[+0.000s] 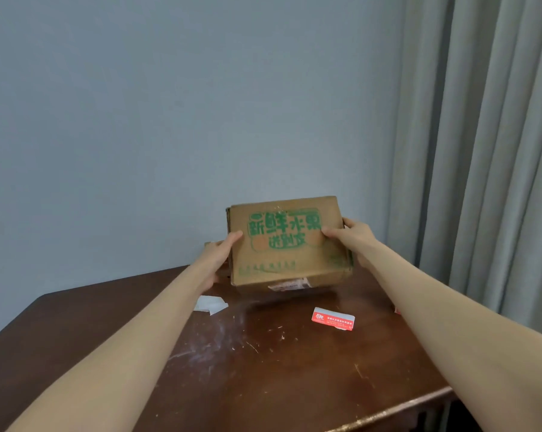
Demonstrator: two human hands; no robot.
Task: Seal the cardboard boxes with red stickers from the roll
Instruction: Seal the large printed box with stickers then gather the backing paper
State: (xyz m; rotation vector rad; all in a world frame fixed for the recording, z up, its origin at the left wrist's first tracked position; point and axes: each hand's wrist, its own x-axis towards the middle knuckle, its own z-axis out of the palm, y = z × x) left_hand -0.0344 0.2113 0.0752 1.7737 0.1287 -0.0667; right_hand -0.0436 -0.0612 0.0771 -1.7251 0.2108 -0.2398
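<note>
Cardboard box (288, 244), brown with green print, tilts over dark wooden worktop (263, 369), its sides gripped by left hand (215, 258) and right hand (358, 241).

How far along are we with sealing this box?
Done: unclear; white scraps on the table may be peeled backing. In hand: left hand and right hand grip the cardboard box by its sides; its facing side shows no seal. Left: a red sticker lies loose on the table, unapplied.
</note>
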